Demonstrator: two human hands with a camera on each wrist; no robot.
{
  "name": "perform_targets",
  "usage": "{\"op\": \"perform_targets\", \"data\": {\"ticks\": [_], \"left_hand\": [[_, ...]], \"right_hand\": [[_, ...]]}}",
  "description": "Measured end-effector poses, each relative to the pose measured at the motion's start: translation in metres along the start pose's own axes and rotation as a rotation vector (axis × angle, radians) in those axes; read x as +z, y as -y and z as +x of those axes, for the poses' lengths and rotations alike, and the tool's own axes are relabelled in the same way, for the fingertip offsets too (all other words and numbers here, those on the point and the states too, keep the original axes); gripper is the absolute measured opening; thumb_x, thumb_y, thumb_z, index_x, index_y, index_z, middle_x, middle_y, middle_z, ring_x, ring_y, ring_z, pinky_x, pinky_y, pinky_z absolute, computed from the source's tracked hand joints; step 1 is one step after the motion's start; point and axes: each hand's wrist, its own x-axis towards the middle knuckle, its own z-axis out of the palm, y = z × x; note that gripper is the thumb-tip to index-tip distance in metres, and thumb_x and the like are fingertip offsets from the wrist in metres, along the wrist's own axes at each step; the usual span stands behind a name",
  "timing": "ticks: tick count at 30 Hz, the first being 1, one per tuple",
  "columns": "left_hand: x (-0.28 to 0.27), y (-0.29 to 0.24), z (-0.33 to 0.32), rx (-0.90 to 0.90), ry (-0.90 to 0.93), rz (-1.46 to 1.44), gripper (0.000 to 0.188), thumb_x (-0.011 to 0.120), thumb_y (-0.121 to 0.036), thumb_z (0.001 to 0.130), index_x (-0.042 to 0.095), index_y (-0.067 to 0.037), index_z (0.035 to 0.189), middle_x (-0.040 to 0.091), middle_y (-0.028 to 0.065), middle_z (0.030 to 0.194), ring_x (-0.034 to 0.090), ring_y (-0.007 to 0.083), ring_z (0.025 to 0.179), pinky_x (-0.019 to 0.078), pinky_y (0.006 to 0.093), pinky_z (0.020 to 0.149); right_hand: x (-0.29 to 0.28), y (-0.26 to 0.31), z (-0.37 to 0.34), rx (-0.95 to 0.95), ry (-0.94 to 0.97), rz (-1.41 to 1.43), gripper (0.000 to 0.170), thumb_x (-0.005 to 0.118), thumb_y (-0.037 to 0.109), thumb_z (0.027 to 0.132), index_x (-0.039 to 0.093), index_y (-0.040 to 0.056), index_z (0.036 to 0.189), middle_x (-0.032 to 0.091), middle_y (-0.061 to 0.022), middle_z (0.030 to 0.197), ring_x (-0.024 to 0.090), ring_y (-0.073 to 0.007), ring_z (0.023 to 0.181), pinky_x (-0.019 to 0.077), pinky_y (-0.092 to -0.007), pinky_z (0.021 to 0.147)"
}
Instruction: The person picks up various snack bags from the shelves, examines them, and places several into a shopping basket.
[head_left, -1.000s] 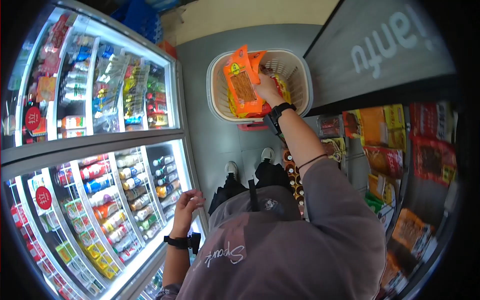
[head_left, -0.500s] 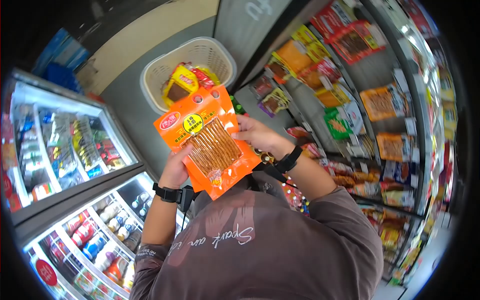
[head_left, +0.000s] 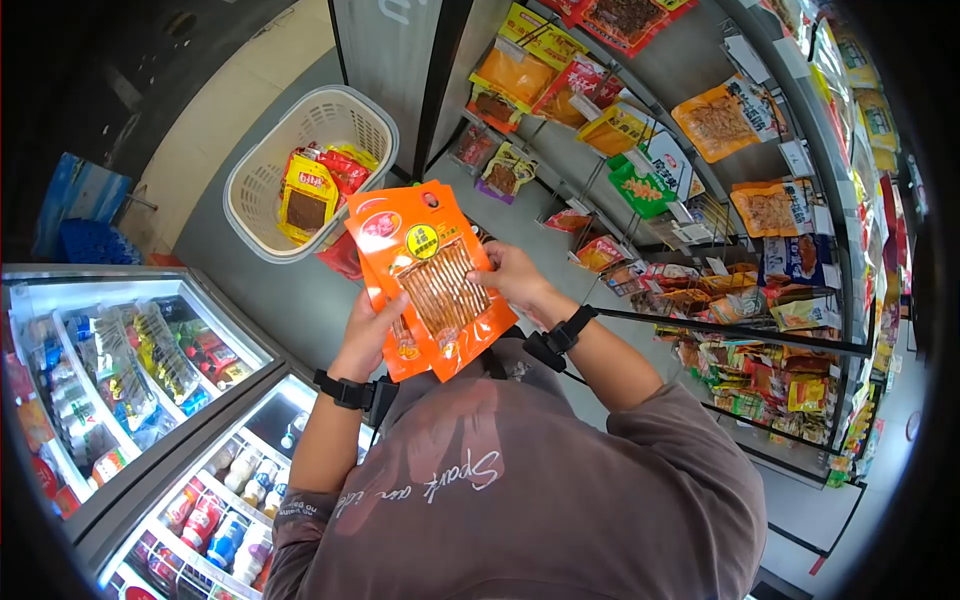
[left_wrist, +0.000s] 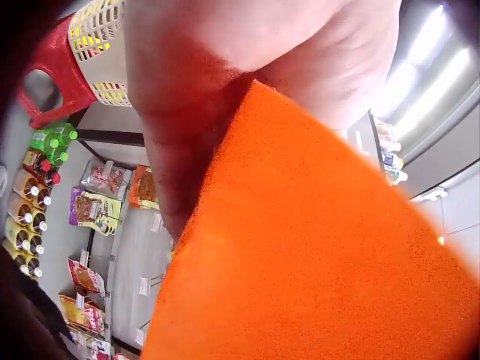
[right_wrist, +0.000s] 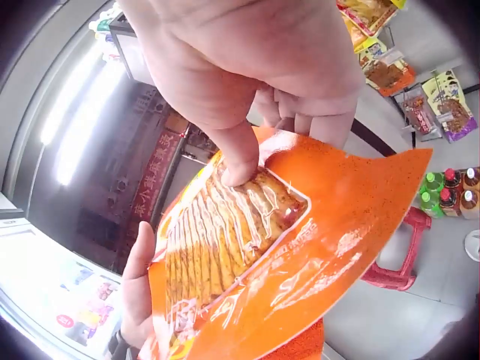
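Observation:
Two overlapping orange packets [head_left: 440,285] with clear windows showing brown strips are held in front of the chest. The left hand [head_left: 368,330] pinches their left edge, thumb on the front. The right hand [head_left: 515,280] grips the right edge, its thumb [right_wrist: 240,161] pressing on the window in the right wrist view. The plain orange back of a packet [left_wrist: 300,247] fills much of the left wrist view, below the left hand [left_wrist: 255,45]. Beyond the packets stands a cream basket [head_left: 250,190] with yellow [head_left: 308,195] and red packets inside.
Glass-doored coolers [head_left: 180,410] with bottles line the left. Racks of hanging snack packets [head_left: 725,120] fill the right side. A red stool [right_wrist: 397,259] and rows of bottles [left_wrist: 26,210] stand on the floor. A blue crate [head_left: 95,243] is at the far left.
The right hand has brought the orange packets from the basket to the chest, and the left hand has taken hold of them too. The view has swung toward the right-hand racks.

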Motion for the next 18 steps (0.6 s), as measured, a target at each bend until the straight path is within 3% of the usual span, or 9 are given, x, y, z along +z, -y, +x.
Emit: {"op": "perform_targets", "data": {"ticks": [4, 6, 7, 8, 10, 12, 15, 17, 18], "left_hand": [[0.003, -0.004, 0.012, -0.056, -0.113, -0.028, 0.036, 0.060, -0.008, 0.091, 0.049, -0.002, 0.124, 0.061, 0.0060, 0.116, 0.059, 0.0149, 0.104, 0.0476, 0.0313, 0.092], [-0.010, 0.004, 0.020, -0.056, -0.195, -0.016, 0.035, 0.059, -0.007, 0.091, 0.049, -0.002, 0.125, 0.060, 0.0065, 0.117, 0.058, 0.0158, 0.107, 0.0464, 0.0323, 0.094], [-0.015, 0.004, 0.023, -0.010, -0.218, 0.056, 0.034, 0.058, -0.007, 0.092, 0.050, -0.001, 0.125, 0.060, 0.0067, 0.118, 0.058, 0.0160, 0.107, 0.0462, 0.0325, 0.094], [-0.020, 0.005, 0.024, 0.035, -0.241, 0.128, 0.034, 0.057, -0.007, 0.092, 0.050, -0.001, 0.125, 0.060, 0.0069, 0.118, 0.058, 0.0162, 0.107, 0.0460, 0.0327, 0.094], [-0.028, 0.006, 0.023, 0.036, -0.321, 0.220, 0.035, 0.056, -0.007, 0.093, 0.049, 0.000, 0.126, 0.060, 0.0072, 0.119, 0.058, 0.0165, 0.107, 0.0463, 0.0321, 0.093], [-0.020, 0.004, 0.021, -0.024, -0.414, 0.217, 0.033, 0.055, -0.007, 0.093, 0.049, 0.001, 0.124, 0.060, 0.0086, 0.117, 0.060, 0.0173, 0.103, 0.0512, 0.0308, 0.085], [-0.007, 0.006, 0.019, -0.131, -0.515, 0.232, 0.030, 0.055, -0.007, 0.093, 0.049, 0.002, 0.121, 0.061, 0.0094, 0.111, 0.063, 0.0172, 0.096, 0.0545, 0.0280, 0.075], [-0.003, 0.014, 0.020, -0.143, -0.518, 0.304, 0.027, 0.055, -0.008, 0.093, 0.050, 0.003, 0.118, 0.062, 0.0097, 0.106, 0.065, 0.0167, 0.087, 0.0553, 0.0255, 0.067], [-0.002, 0.019, 0.021, -0.155, -0.519, 0.303, 0.027, 0.055, -0.008, 0.093, 0.050, 0.003, 0.118, 0.062, 0.0097, 0.106, 0.065, 0.0167, 0.087, 0.0553, 0.0255, 0.067]], "right_hand": [[-0.047, -0.025, 0.026, -0.021, 0.035, 0.173, 0.038, 0.074, 0.003, 0.078, 0.059, -0.0020, 0.112, 0.066, -0.0070, 0.098, 0.062, -0.0145, 0.085, 0.0492, -0.0267, 0.077], [-0.074, -0.034, 0.033, 0.006, 0.087, 0.549, 0.047, 0.071, -0.001, 0.078, 0.053, -0.0013, 0.122, 0.063, -0.0087, 0.110, 0.062, -0.0169, 0.098, 0.0489, -0.0280, 0.086], [-0.089, -0.040, 0.037, 0.112, 0.082, 0.561, 0.054, 0.066, -0.007, 0.079, 0.047, -0.0005, 0.129, 0.061, -0.0094, 0.118, 0.060, -0.0180, 0.107, 0.0471, -0.0283, 0.091], [-0.103, -0.055, 0.046, 0.137, 0.085, 0.568, 0.054, 0.066, -0.007, 0.079, 0.047, -0.0005, 0.129, 0.061, -0.0094, 0.118, 0.060, -0.0180, 0.107, 0.0471, -0.0283, 0.091], [-0.125, -0.097, 0.069, 0.091, -0.048, 0.211, 0.054, 0.064, -0.010, 0.078, 0.048, -0.0008, 0.129, 0.060, -0.0086, 0.120, 0.060, -0.0176, 0.107, 0.0472, -0.0284, 0.091], [-0.139, -0.140, 0.097, 0.156, -0.042, 0.240, 0.051, 0.064, -0.009, 0.077, 0.052, -0.0017, 0.126, 0.061, -0.0075, 0.119, 0.062, -0.0179, 0.103, 0.0482, -0.0285, 0.088], [-0.153, -0.217, 0.154, 0.200, -0.247, 0.335, 0.041, 0.067, -0.005, 0.077, 0.060, -0.0007, 0.117, 0.066, -0.0064, 0.110, 0.065, -0.0190, 0.095, 0.0501, -0.0309, 0.083], [-0.156, -0.240, 0.188, 0.207, -0.575, 0.206, 0.030, 0.068, 0.000, 0.078, 0.066, 0.0016, 0.108, 0.070, -0.0072, 0.097, 0.066, -0.0193, 0.086, 0.0508, -0.0318, 0.077], [-0.160, -0.247, 0.199, 0.219, -0.575, 0.205, 0.030, 0.068, 0.000, 0.078, 0.066, 0.0016, 0.108, 0.070, -0.0072, 0.097, 0.066, -0.0193, 0.086, 0.0508, -0.0318, 0.077]]}}
